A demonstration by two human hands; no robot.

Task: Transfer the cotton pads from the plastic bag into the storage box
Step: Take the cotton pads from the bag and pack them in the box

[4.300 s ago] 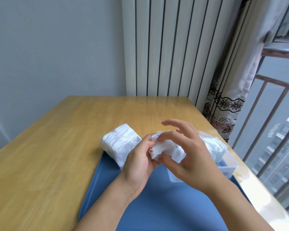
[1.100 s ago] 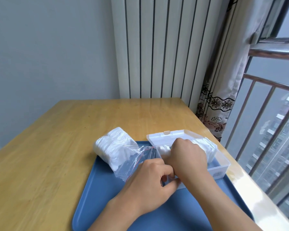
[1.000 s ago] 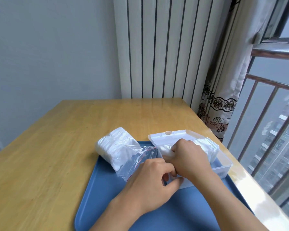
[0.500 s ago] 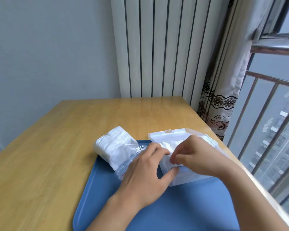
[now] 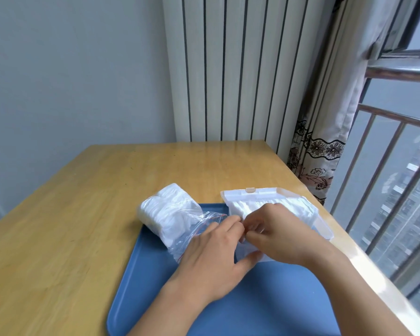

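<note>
Cotton pads (image 5: 166,209): a thick white stack inside the clear plastic bag (image 5: 180,223), which lies on its side at the far left corner of the blue tray (image 5: 272,294), the bag's closed end hanging over the tray rim onto the wooden table (image 5: 83,209). Bag mouth faces right, toward the hands; a thin red line runs along its crumpled opening. More pads (image 5: 250,206) already sit packed in a row in the storage box (image 5: 323,225), a clear plastic container at the tray's far right, its hinged lid (image 5: 255,192) lying open behind it with a small latch tab at the back edge. Left hand (image 5: 211,253) lies palm down over the bag's mouth, fingers curled at the tips up against the right hand, thumb stretched out to the right along the near side of the box; whether it pinches a pad or the bag film cannot be told, fingertips partly hidden. Right hand (image 5: 277,232) is over the near left end of the box, fingers bent in and down toward the pads there; what they grip, if anything, is hidden beneath the hand. The two hands touch at the fingertips. Beyond the table: grey wall, a white ribbed radiator (image 5: 228,69), a patterned curtain (image 5: 325,132) and a railed window (image 5: 398,154) at right.
</note>
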